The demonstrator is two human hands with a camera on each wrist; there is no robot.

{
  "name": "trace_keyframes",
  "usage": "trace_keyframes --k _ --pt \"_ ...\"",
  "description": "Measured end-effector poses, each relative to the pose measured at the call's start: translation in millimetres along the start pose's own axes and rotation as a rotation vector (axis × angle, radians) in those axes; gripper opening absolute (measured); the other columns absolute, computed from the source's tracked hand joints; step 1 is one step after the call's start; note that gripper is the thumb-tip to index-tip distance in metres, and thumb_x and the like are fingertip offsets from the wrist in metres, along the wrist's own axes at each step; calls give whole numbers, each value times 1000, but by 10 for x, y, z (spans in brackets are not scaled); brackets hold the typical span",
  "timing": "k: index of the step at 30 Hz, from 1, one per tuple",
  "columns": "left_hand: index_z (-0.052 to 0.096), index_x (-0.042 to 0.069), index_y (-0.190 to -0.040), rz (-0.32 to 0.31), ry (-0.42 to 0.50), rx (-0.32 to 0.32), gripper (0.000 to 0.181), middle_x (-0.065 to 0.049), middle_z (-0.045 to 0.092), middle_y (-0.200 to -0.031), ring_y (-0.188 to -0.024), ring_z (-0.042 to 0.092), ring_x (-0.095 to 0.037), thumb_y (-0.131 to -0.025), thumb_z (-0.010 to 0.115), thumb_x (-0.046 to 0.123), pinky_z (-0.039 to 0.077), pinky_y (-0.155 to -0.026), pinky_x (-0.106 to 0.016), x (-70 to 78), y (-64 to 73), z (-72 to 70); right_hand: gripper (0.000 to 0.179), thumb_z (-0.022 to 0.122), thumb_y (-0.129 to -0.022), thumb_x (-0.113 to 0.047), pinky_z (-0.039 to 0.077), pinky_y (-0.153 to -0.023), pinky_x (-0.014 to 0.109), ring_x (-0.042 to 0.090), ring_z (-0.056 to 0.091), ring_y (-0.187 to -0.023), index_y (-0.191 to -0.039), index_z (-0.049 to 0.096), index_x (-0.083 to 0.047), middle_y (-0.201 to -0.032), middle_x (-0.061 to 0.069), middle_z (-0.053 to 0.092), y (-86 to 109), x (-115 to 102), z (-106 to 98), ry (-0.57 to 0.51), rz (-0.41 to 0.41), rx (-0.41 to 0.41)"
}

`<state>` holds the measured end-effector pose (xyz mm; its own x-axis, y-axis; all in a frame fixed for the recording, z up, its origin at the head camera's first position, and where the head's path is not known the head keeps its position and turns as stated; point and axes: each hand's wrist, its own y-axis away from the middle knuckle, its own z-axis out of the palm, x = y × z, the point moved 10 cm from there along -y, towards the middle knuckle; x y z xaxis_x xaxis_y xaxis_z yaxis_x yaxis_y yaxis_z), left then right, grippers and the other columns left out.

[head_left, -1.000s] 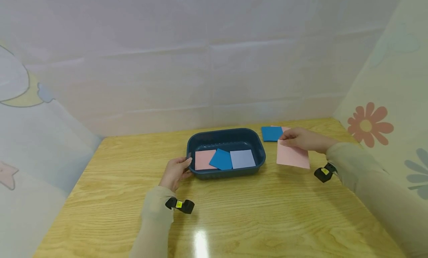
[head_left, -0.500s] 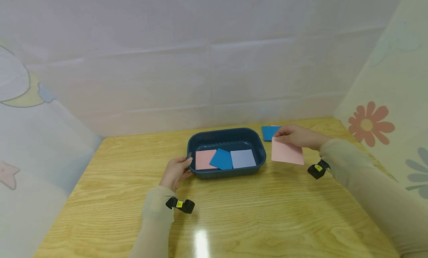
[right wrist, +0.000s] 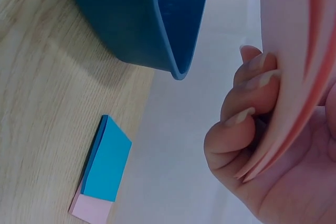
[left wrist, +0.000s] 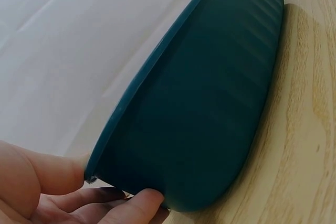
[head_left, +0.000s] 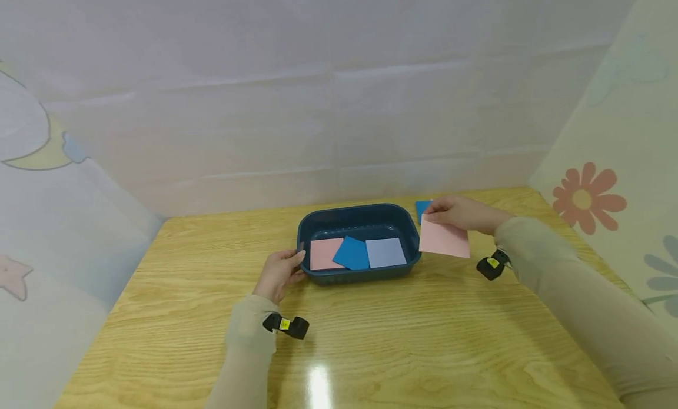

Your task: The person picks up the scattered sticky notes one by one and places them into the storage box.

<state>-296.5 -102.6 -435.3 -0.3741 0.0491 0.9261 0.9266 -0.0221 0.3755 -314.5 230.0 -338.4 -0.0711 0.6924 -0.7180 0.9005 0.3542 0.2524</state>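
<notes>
A dark blue plastic basket [head_left: 360,277] stands on the table. My left hand [head_left: 278,275] grips its left end, with the thumb at the rim and the fingers against the outer wall in the left wrist view. Inside lie a pink sticky note pad [head_left: 326,254], a blue one [head_left: 351,253] tilted at an angle, and a pale lilac one [head_left: 386,253]. Beside the basket's right end my right hand [head_left: 459,213] pinches a small stack of pink sticky notes [head_left: 445,238] raised above the table. Their layered edges show in the right wrist view.
Behind the right hand, a blue sticky note pad [right wrist: 107,161] lies partly over a pink one [right wrist: 92,208] on the table [head_left: 212,338]. A pale sheet wall [head_left: 318,103] rises along the table's back edge, and printed sheets hang at both sides.
My right hand has moved left with the pink sticky notes, up to the basket's right rim. It now covers more of the blue pad behind. The left hand and the basket have stayed put.
</notes>
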Motion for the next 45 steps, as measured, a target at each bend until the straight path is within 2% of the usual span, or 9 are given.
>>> trace_keyframes --k 8,13,29,45 --pt "52 -10 -133 5 12 -2 36 -24 56 -129 -111 56 -28 -102 50 10 48 -96 -40 -9 14 2 31 50 -102 -18 49 -59 31 19 55 -68 -120 56 7 -100 13 55 -95 -64 26 -49 -18 -11" --pt "51 -10 -133 8 23 -1 36 -24 56 -129 -112 56 -28 -102 50 9 47 -97 -41 -1 12 11 27 50 -101 -14 49 -59 30 21 56 -69 -118 59 5 -98 14 57 -155 -147 34 -35 -24 -4" --pt "52 -10 -133 6 14 -2 36 -23 56 -129 -113 56 -29 -102 50 9 46 -98 -43 -20 14 40 24 49 -103 -15 49 -63 33 23 56 -73 -113 62 2 -95 13 58 -358 -339 174 -76 -71 -56" --pt "53 -9 -131 5 19 -6 35 -23 56 -128 -107 56 -26 -102 51 9 46 -98 -43 -17 10 57 29 48 -103 -13 46 -67 32 21 52 -78 -122 58 6 -101 14 59 -519 -417 278 -66 -61 -64"
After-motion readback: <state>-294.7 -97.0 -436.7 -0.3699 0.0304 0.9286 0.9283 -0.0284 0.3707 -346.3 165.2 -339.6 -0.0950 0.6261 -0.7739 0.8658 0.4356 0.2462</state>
